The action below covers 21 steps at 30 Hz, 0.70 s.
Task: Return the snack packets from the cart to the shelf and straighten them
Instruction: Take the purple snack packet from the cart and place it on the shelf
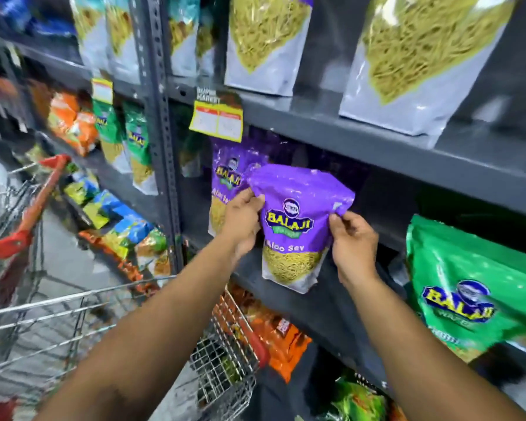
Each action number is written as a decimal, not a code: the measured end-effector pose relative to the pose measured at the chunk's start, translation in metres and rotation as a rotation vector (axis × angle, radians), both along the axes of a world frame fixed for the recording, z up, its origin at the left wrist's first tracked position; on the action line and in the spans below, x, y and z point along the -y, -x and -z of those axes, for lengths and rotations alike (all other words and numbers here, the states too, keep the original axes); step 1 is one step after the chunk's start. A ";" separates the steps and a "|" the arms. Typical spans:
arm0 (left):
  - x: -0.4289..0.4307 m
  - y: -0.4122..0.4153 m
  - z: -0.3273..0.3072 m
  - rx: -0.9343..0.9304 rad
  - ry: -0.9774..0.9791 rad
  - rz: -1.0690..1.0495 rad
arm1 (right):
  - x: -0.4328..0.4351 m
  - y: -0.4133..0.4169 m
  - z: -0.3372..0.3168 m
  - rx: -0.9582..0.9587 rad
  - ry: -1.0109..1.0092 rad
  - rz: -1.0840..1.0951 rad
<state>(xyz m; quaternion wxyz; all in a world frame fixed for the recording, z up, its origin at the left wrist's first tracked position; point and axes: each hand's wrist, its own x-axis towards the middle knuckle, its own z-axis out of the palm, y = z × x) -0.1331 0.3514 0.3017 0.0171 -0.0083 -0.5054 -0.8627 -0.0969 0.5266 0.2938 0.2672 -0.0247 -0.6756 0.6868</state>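
A purple Balaji Aloo Sev packet [295, 226] stands upright on the grey middle shelf [310, 302], its base near the front edge. My left hand [243, 220] grips its left side and my right hand [354, 241] pinches its right edge. Just behind and to the left stands a second purple packet [225, 180], partly hidden by my left hand. The wire cart [82, 311] with a red handle is at lower left; what it holds is not clear.
A green Balaji packet [474, 287] stands on the same shelf to the right. Large sev pouches [264, 41] fill the shelf above. A yellow price tag [216, 118] hangs from that shelf's edge. Orange packets [283, 338] lie on the shelf below.
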 end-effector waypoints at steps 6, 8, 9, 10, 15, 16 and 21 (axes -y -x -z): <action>-0.010 0.049 -0.003 0.031 0.014 0.100 | -0.009 0.029 0.011 0.073 -0.077 0.173; -0.011 0.053 -0.004 0.034 0.024 0.128 | -0.010 0.033 0.012 0.071 -0.093 0.185; -0.011 0.054 -0.002 0.033 0.046 0.124 | -0.010 0.034 0.013 0.079 -0.104 0.193; -0.011 0.054 -0.001 0.028 0.066 0.132 | -0.011 0.034 0.013 0.082 -0.115 0.203; -0.017 0.042 0.006 -0.038 0.146 0.071 | -0.012 0.019 0.010 0.067 -0.109 0.147; -0.018 0.033 0.010 -0.063 0.192 -0.019 | -0.011 0.012 0.010 0.064 -0.108 0.136; -0.044 -0.060 0.060 -0.583 0.657 -0.367 | -0.016 -0.055 0.018 0.007 -0.304 0.182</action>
